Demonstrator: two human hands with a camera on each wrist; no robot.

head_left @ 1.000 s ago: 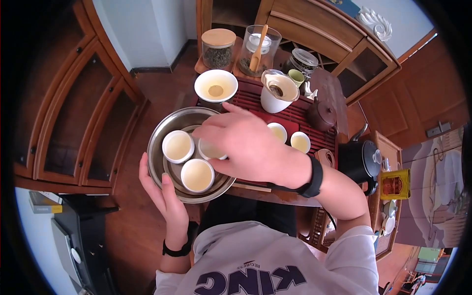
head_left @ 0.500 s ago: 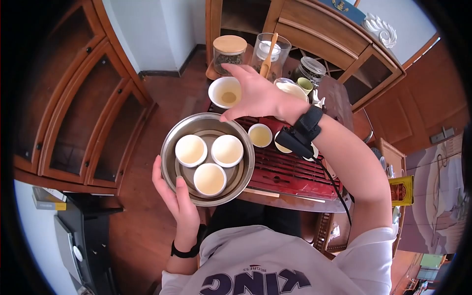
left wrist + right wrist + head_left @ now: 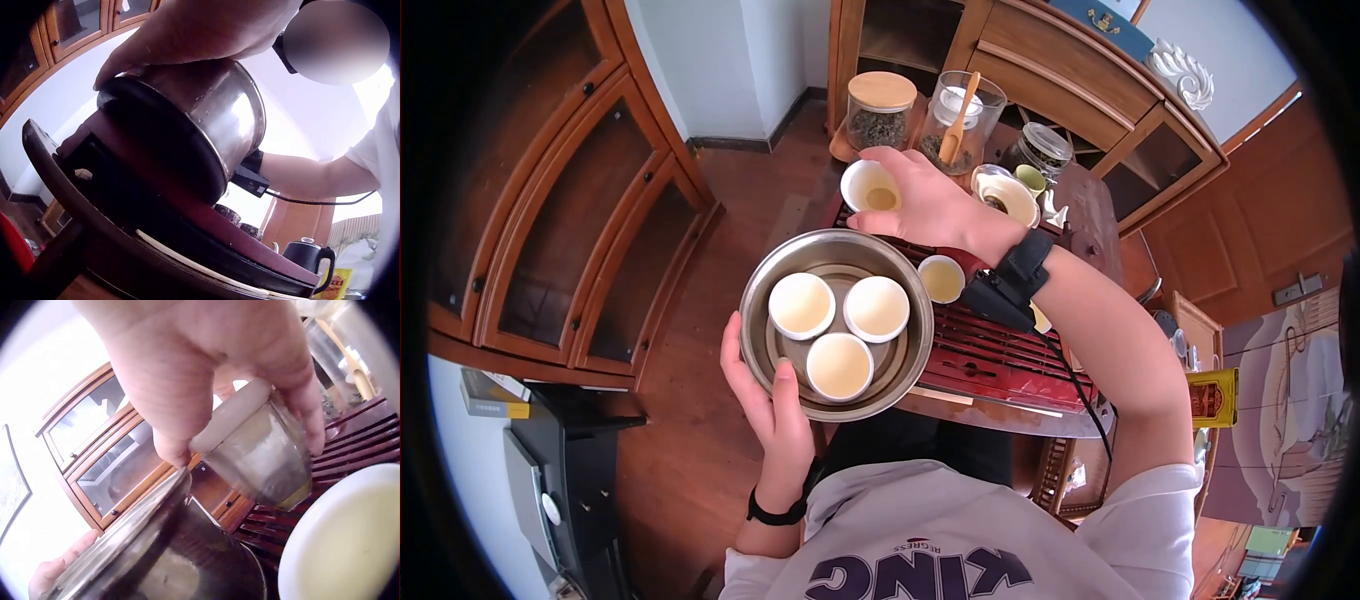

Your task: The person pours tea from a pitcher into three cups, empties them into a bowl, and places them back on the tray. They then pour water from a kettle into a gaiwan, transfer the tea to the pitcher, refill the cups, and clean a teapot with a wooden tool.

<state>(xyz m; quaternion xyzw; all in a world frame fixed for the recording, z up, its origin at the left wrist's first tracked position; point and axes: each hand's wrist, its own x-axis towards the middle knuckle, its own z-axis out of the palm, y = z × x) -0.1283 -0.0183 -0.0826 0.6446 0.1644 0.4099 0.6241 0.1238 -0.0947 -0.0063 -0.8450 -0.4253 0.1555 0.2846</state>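
Observation:
My left hand grips the near left side of a steel basin, thumb over its rim. Three white cups stand upright inside, pale within. The left wrist view shows the basin's shiny outer wall over the tray's edge. Beyond it, my right hand holds a white-rimmed tea bowl with thumb and fingers on opposite sides of the rim. Some pale liquid shows in that bowl, partly covered by the hand. Seen from the right wrist, the tea bowl has a greyish glossy body.
A slatted red tea tray carries a cup of yellowish tea. Behind are a wooden-lidded jar, a glass container with a wooden scoop, a strainer and a green cup. A black kettle stands to the right.
My right hand has left a cup in the basin, moved up and away with fingers spread, and come down around the tea bowl's rim. The left hand keeps holding the basin.

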